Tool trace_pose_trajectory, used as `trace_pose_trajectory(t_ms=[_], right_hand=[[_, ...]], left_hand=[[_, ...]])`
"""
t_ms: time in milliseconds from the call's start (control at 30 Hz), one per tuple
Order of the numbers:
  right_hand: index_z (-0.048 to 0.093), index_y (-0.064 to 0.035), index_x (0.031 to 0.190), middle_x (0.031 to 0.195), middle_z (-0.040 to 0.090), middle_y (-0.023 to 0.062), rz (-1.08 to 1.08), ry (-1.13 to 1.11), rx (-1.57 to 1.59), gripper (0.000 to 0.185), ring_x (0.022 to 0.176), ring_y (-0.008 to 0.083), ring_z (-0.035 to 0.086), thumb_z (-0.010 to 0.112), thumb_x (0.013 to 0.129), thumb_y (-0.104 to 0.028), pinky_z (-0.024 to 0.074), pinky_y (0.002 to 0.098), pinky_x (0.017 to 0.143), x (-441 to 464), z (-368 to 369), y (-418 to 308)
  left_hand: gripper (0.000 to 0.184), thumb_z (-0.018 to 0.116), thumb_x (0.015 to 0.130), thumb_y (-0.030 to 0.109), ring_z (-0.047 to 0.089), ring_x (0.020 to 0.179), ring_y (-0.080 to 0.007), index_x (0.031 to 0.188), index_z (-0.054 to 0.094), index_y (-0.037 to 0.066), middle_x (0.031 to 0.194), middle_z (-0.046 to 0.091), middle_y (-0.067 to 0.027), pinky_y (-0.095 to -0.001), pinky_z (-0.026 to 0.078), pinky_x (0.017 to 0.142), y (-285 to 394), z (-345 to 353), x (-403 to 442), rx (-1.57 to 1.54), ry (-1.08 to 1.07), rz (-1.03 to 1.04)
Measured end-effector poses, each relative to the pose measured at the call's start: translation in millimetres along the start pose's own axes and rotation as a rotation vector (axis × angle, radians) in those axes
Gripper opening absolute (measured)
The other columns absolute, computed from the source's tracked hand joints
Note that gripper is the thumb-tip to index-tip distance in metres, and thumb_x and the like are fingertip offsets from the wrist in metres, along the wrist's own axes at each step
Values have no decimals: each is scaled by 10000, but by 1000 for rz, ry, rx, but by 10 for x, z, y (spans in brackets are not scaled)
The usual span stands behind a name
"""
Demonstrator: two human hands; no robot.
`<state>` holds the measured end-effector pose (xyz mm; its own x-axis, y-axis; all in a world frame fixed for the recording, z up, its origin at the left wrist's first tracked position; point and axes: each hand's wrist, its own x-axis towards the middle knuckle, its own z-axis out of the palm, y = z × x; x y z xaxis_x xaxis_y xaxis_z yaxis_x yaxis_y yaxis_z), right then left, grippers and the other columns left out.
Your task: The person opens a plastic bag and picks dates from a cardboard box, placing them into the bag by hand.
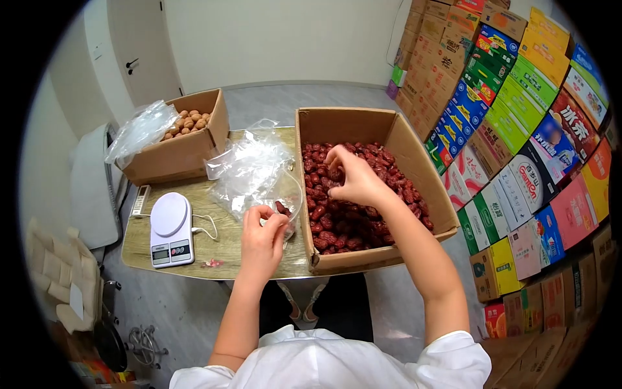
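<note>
A cardboard box full of dark red dates (327, 223) stands on the right of the table. My right hand (353, 178) is over the dates inside it, thumb and fingers curled around some dates. Left of the box, my left hand (264, 230) pinches the edge of a clear plastic bag (289, 201), with a few dates (282, 208) just beside its fingertips. More crumpled clear bags (249, 168) lie behind that hand.
A white kitchen scale (171, 223) with a cable stands on the wooden table (223, 249). Behind it, a cardboard box (172, 159) holds walnuts (188, 123) and plastic bags (144, 129). Stacked cartons (495, 155) line the right side; chairs (65, 272) stand at left.
</note>
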<state>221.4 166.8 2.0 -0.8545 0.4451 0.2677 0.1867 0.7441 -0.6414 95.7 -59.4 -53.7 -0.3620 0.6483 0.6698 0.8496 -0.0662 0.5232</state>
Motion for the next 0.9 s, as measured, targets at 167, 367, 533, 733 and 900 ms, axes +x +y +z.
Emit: trace_pose_trajectory(t_ms=[167, 367, 533, 733, 900], right_hand=[[424, -118, 1294, 1048, 585, 87, 3, -55, 233, 723, 828, 131, 556, 795, 674, -81, 484, 276, 721, 119, -75, -386], [363, -107, 1396, 1015, 611, 162, -184, -93, 167, 820, 728, 211, 614, 744, 674, -37, 523, 331, 694, 319, 227, -646], [362, -116, 1419, 1038, 643, 182, -227, -123, -19, 829, 805, 284, 659, 734, 680, -53, 543, 384, 738, 325, 448, -544], [540, -50, 1225, 932, 673, 148, -190, 125, 82, 530, 846, 308, 659, 765, 776, -219, 526, 392, 783, 306, 299, -385], [613, 10, 1037, 818, 690, 122, -25, 245, 163, 316, 764, 187, 669, 723, 811, -182, 535, 327, 722, 378, -88, -327]], left_hand=[[119, 670, 817, -19, 530, 887, -280, 919, 641, 36, 967, 518, -116, -367, 436, 734, -12, 13, 22, 4, 12, 16], [128, 669, 819, -18, 525, 896, -285, 931, 641, 37, 972, 512, -119, -369, 433, 744, 15, -2, 27, 13, -4, 0], [125, 667, 823, -19, 521, 897, -285, 932, 641, 37, 981, 508, -120, -370, 432, 750, 1, -35, 31, 25, 1, -3], [115, 669, 825, -20, 518, 908, -282, 921, 637, 36, 985, 505, -117, -371, 430, 757, 19, -4, 18, 24, -5, -3], [115, 674, 825, -12, 519, 921, -286, 921, 632, 35, 989, 503, -120, -375, 430, 771, 42, -25, 29, 14, -16, 4]])
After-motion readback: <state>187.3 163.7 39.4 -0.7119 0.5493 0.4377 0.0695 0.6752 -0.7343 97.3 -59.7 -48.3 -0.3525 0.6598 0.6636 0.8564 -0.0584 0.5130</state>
